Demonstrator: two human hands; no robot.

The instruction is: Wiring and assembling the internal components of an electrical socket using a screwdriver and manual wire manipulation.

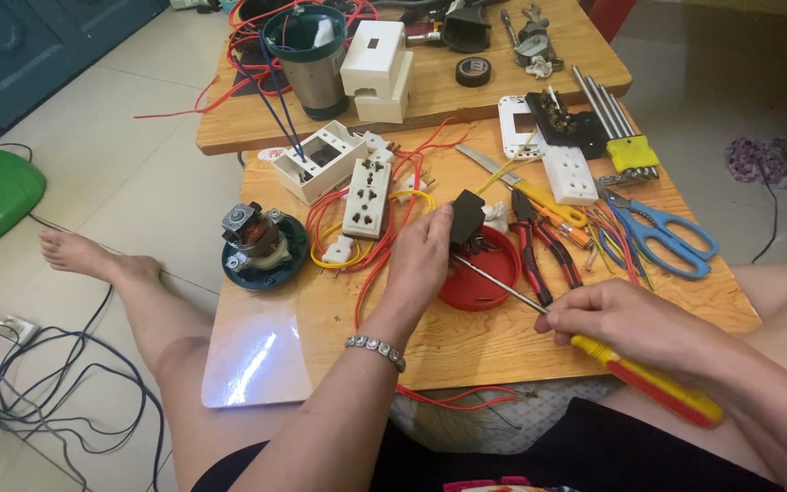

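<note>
Black switch part (466,217) sat pinched in our left hand (419,260), raised over the red lid (485,282) mid-counter (321,319). Our right hand (626,319) gripped the yellow-red screwdriver (644,378), wrist low, its tip touching the part.

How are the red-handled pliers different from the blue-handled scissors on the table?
The pliers have red and black handles; the scissors have blue handles. The pliers lie just beside the red lid, close to the screwdriver shaft; the scissors lie farther away, near the table's edge. The pliers end in short thick jaws; the scissors have handle loops. Both rest flat and unheld.
</note>
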